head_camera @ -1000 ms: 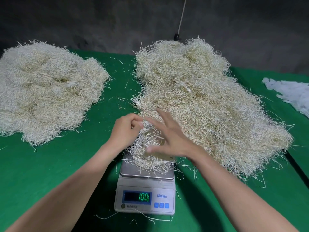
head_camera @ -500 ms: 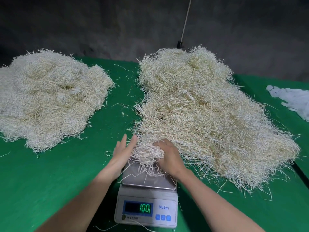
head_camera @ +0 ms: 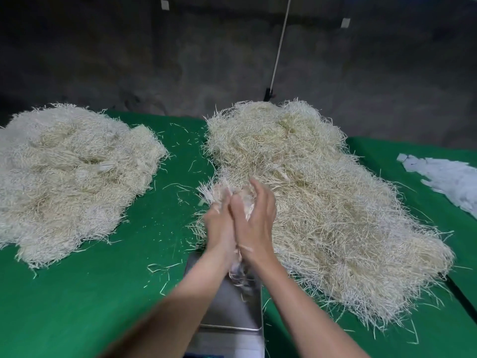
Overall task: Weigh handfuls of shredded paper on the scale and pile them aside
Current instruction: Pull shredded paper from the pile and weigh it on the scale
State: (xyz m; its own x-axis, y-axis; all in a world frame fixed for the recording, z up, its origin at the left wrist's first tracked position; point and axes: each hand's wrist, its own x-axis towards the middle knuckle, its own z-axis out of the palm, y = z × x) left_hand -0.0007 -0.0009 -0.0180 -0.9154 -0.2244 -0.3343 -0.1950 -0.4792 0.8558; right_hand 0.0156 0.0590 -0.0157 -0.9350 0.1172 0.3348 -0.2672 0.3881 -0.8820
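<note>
Paper handful (head_camera: 221,193) was gripped by left hand (head_camera: 219,226) and right hand (head_camera: 255,218) together, fingers curled round it, near scale (head_camera: 232,308).

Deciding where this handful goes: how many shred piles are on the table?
2: left pile at far left; right pile behind and right of the scale. The held handful isn't counted. None seems hidden.

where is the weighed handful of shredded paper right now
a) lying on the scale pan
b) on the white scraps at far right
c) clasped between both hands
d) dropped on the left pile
c: the handful is clasped between the left hand and the right hand, while the scale pan shows bare metal with only a few stray strands.
</note>
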